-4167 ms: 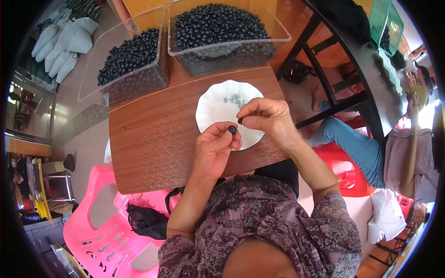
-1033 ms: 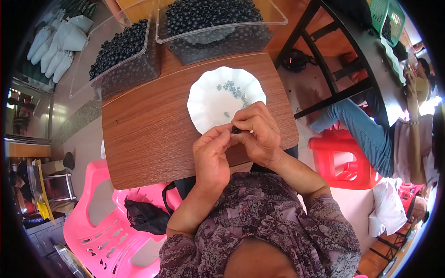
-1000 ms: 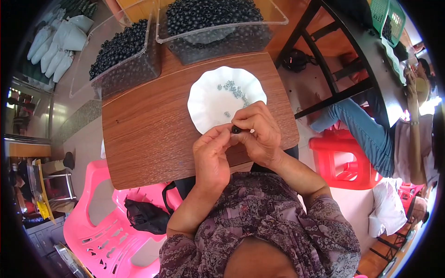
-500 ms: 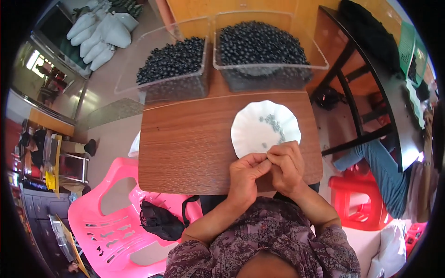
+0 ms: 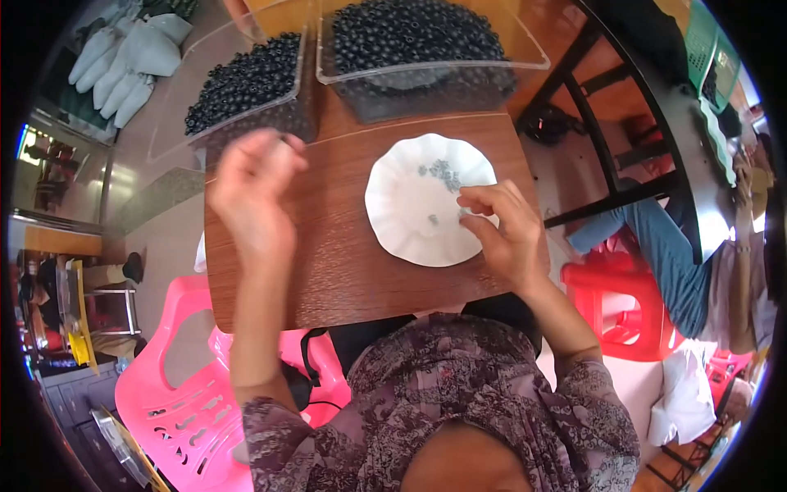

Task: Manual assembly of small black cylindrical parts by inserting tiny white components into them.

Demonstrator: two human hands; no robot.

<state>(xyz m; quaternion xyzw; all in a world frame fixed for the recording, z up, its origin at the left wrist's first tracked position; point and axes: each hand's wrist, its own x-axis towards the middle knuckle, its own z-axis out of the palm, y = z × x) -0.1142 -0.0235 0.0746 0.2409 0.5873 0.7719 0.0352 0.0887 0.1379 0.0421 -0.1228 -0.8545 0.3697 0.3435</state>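
My left hand (image 5: pixel 256 197) is raised over the left side of the wooden table, in front of the left clear bin (image 5: pixel 307 90) of black beads. Motion blurs it; the fingers look bent together, and a small dark thing shows at their tips, too smeared to name. At the right rim of a white scalloped plate (image 5: pixel 402 234), my right hand (image 5: pixel 510 234) has its thumb and forefinger apart. Small grey-green pieces (image 5: pixel 443 174) lie on the plate, and a few are close to those fingertips. The second clear bin (image 5: pixel 434 67), also of black beads, stands behind the plate.
A pink chair (image 5: pixel 176 385) with a black bag is at the left of the brown table (image 5: pixel 328 279). Right of it are a black-framed table (image 5: pixel 611 164), a red stool (image 5: pixel 623 312) and a seated person's leg (image 5: pixel 676 271). White sacks (image 5: pixel 135 57) lie far left.
My hands were together at the plate's near rim; now they are apart. The left has swung left and up toward the left bin. The right has moved onto the plate's right side, its fingers parting.
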